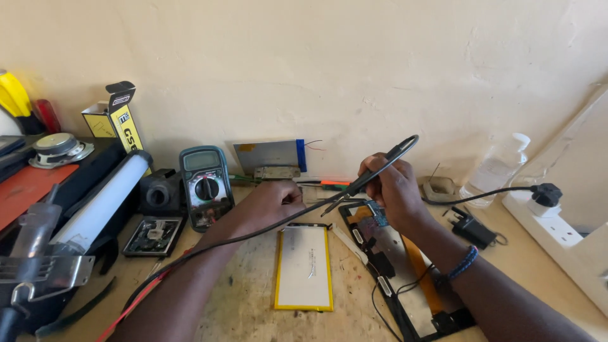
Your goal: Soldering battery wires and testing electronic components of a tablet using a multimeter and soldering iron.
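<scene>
My right hand (392,187) grips a black soldering iron (370,177) like a pen, its tip pointing down-left toward an opened tablet (396,266) that lies with its circuit board and orange ribbon showing. The iron's black cord (240,237) loops over my hand and runs down-left across my left forearm. My left hand (275,199) rests curled on the bench just left of the iron's tip; what it holds, if anything, is hidden. A flat silver battery pack with yellow edging (304,269) lies between my forearms.
A multimeter (204,185) leans at the wall, beside a small black box (158,193) and a white tube lamp (101,202). A second battery pack (269,155) stands against the wall. At right are a plastic bottle (500,168), a black charger (472,228) and a white power strip (563,231).
</scene>
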